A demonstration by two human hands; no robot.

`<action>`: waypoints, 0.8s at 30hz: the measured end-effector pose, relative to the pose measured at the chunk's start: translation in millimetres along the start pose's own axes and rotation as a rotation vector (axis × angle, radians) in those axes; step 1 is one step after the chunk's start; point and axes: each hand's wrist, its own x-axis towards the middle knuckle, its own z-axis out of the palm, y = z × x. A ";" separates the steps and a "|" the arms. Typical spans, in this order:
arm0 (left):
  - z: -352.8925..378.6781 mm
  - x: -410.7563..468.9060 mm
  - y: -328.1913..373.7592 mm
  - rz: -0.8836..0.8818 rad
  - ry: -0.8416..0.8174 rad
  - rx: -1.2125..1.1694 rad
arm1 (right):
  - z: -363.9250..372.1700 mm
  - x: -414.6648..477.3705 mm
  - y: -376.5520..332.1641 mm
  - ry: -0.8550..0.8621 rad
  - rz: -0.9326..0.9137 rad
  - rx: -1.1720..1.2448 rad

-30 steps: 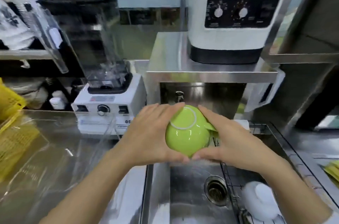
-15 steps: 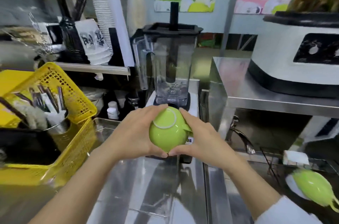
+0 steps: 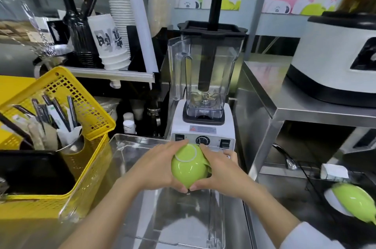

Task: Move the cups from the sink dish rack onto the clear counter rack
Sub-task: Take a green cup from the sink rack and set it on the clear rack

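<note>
Left hand (image 3: 156,169) and right hand (image 3: 221,173) clasp an upturned green cup (image 3: 188,166) between them, base tilted up and away.

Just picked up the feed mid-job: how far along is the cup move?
Nothing looks finished: the clear rack on the counter shows no cup in it. In hand: a green cup, upside down, held between the left hand and right hand above that rack. Left: set it down, then fetch another green cup from the sink rack; more may be out of view.
</note>
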 end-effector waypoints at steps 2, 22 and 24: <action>3.1 1.1 -1.4 0.013 -0.010 0.030 | 3.8 2.0 3.4 0.000 0.003 -0.022; 31.0 55.5 148.2 0.364 -0.023 0.142 | -82.3 -89.8 118.4 0.189 0.158 0.014; 50.8 69.4 177.0 0.415 -0.074 0.144 | -90.0 -110.8 143.8 0.223 0.189 0.055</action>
